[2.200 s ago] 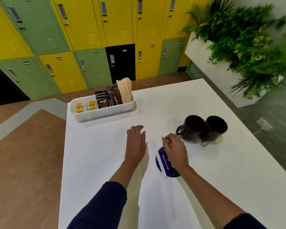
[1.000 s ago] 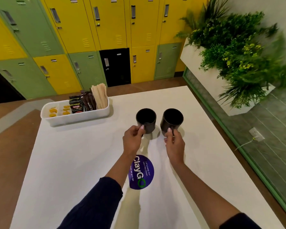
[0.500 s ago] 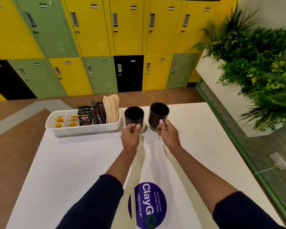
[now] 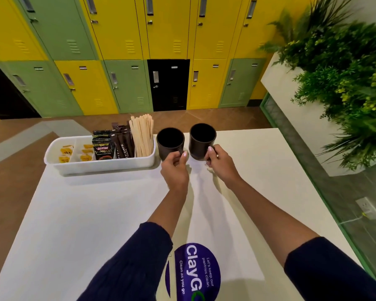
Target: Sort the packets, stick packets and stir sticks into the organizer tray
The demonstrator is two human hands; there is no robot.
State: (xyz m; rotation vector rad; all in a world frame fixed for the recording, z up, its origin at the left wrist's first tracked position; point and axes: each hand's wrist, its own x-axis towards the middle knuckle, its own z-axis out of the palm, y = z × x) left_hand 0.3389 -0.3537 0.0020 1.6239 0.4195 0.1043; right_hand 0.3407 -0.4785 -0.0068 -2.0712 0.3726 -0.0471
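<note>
Past the far edge of my white table [image 4: 85, 213] stands a wall of lockers [image 4: 122, 40], yellow and green, with one black door [image 4: 168, 83]. Brown floor [image 4: 9, 203] with a grey band [image 4: 52, 127] runs along the table's left edge. Off its right edge are a white planter [image 4: 295, 127] full of leafy plants [image 4: 345, 72], a green-framed glass panel [image 4: 334, 192] and a white socket plate [image 4: 368, 210].

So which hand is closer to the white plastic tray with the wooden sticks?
Left. The left hand grips the handle of the nearer black mug, just beside the right end of the white plastic organizer tray. The right hand holds the other black mug, farther away.
</note>
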